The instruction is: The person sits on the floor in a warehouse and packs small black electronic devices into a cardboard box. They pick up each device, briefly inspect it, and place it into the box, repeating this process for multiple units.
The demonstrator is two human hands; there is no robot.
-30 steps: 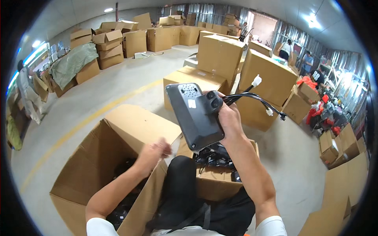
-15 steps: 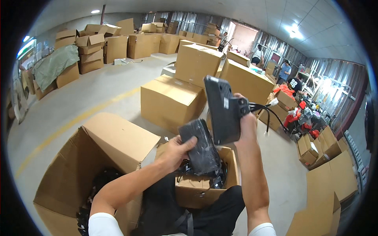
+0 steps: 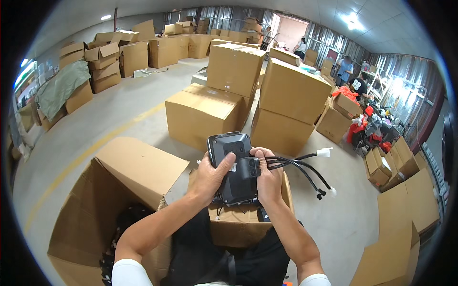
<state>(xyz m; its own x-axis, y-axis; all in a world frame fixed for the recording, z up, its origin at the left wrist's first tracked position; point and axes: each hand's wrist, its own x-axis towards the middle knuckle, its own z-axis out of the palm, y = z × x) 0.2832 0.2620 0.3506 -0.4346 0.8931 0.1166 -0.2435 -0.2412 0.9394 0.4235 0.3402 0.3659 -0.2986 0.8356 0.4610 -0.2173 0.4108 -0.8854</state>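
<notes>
Black device [image 3: 239, 182], rectangular, was grasped by the left hand [image 3: 211, 177], thumb on its face, and the right hand [image 3: 268, 178]. Cables [image 3: 286, 161] extended rightward of the latter.

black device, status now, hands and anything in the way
Left hand and right hand gripping black device. Open carton below. Cables sticking out right, nothing visibly blocking hands.

We see the grey floor [image 3: 343, 224] carrying a closed box [image 3: 198, 119] near centre, an open carton [image 3: 81, 224] lower left.
</notes>
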